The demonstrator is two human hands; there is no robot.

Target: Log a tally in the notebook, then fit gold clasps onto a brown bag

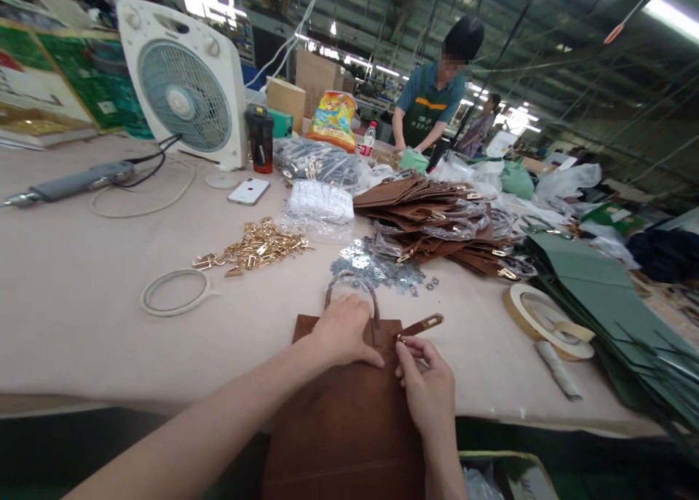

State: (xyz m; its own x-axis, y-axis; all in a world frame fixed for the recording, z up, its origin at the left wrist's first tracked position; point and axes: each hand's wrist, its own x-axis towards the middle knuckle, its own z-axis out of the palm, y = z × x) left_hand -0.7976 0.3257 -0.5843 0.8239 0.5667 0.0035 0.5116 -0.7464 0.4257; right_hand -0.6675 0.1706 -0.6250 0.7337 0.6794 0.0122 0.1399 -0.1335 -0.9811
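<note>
A brown leather bag (pixel 344 427) lies flat at the table's near edge, its handle (pixel 349 285) arching away from me. My left hand (pixel 344 332) presses flat on the bag's top edge, fingers stretched out. My right hand (pixel 429 380) pinches a small gold fitting (pixel 401 338) at the bag's strap (pixel 423 325), which ends in a gold buckle. A pile of gold metal clasps (pixel 254 247) and a heap of small silver plates (pixel 376 267) lie beyond the bag.
Stacks of brown bag pieces (pixel 437 216) and green pieces (pixel 611 296), tape rolls (pixel 546 325) (pixel 175 292), a white fan (pixel 186 81), a phone (pixel 248 191), a black bottle (pixel 261 140) and a grey tool (pixel 70 183) are on the table. A person in a green apron (pixel 431 107) works at the far end.
</note>
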